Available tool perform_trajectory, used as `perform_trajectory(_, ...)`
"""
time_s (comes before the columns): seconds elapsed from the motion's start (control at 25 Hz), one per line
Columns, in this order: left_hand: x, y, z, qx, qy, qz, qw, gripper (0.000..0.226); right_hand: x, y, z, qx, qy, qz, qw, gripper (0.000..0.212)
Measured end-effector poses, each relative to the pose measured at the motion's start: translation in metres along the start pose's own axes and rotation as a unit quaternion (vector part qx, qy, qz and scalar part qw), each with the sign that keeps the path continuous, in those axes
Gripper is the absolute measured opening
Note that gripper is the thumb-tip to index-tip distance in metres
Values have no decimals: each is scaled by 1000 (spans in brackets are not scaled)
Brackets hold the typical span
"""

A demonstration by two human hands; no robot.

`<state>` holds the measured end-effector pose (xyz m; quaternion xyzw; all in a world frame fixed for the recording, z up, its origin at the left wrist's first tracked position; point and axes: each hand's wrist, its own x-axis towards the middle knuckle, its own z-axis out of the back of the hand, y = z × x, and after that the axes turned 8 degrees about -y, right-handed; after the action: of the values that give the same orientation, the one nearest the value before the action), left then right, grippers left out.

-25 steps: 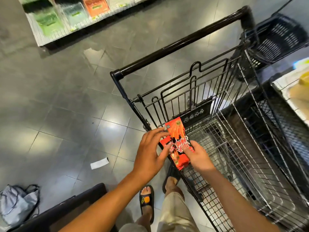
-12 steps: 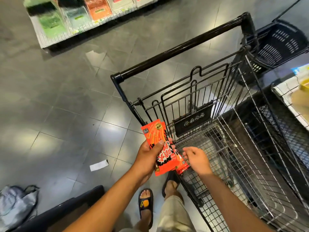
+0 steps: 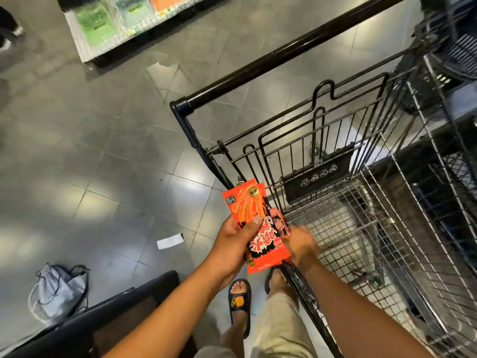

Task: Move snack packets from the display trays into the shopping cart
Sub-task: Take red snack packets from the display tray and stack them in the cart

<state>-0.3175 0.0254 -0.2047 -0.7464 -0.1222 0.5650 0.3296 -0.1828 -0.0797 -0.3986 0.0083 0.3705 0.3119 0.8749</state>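
Where the view looks steeply down from head height, a shop floor (image 3: pixel 103 151) of large glossy grey tiles fills the left half, with patches of ceiling light reflected in it. A low display shelf (image 3: pixel 74 37) holding green and orange packets runs along the top left. A white slip of paper (image 3: pixel 170 241) lies on the tiles, and a grey drawstring bag (image 3: pixel 60 288) sits crumpled at the lower left. A black wire shopping cart (image 3: pixel 284 55) takes up the right half, its thick handle bar slanting up to the right. Its folding child seat flap (image 3: pixel 317 178) bears a row of small warning icons.

The cart's far end runs out of frame at the right. A dark plastic basket (image 3: pixel 462 55) in the top right corner is cut off and blurred. A dark, flat-edged object (image 3: pixel 116 313) at the bottom left is only partly in frame, and what it is cannot be told. The print on the shelf packets is too blurred to read.

Two bare forearms reach up from the bottom edge. The left hand (image 3: pixel 229 246) and the right hand (image 3: pixel 302 244) together hold a small stack of red-orange snack packets (image 3: pixel 245 202) just over the cart's near corner, beside the child seat flap. The left thumb lies across the face of the top packet, with the left fingers folded round its left edge. The right fingers curl round the stack's lower right edge. The number of packets cannot be counted. Below the hands, a foot in a black sandal (image 3: pixel 240 302) stands on the tiles.
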Motion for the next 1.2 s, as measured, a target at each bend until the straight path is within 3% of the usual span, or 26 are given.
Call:
perform_trajectory(0.12, -5, -5, -5, -21, 10, -4, 1000, 29, -2, 1, -8, 90, 10, -3, 996, 9)
perform_trajectory(0.32, -18, -4, 3, 9, -12, -2, 1000, 22, -42, -3, 17, 196, -24, -41, 979, 9)
perform_trajectory(0.48, -47, -1, 20, 50, 18, 7, 999, 25, -110, -14, 54, 278, -103, -31, 954, 10)
perform_trajectory(0.56, -66, 2, 25, 58, 45, 1, 997, 21, -158, -25, 74, 350, -145, -37, 925, 3)
perform_trajectory(0.72, -111, 11, 21, 86, 121, -19, 989, 22, -266, -46, 86, 448, -227, -84, 860, 8)
perform_trajectory(0.92, -167, 37, -14, 108, 237, 41, 965, 37, -383, -69, 72, 584, -336, -146, 725, 14)
perform_trajectory(1.04, -201, 66, -50, 165, 301, 104, 933, 45, -440, -86, 53, 636, -381, -151, 654, 20)
perform_trajectory(1.2, -251, 103, -101, 234, 392, 103, 884, 48, -500, -122, 42, 649, -452, -177, 585, 21)
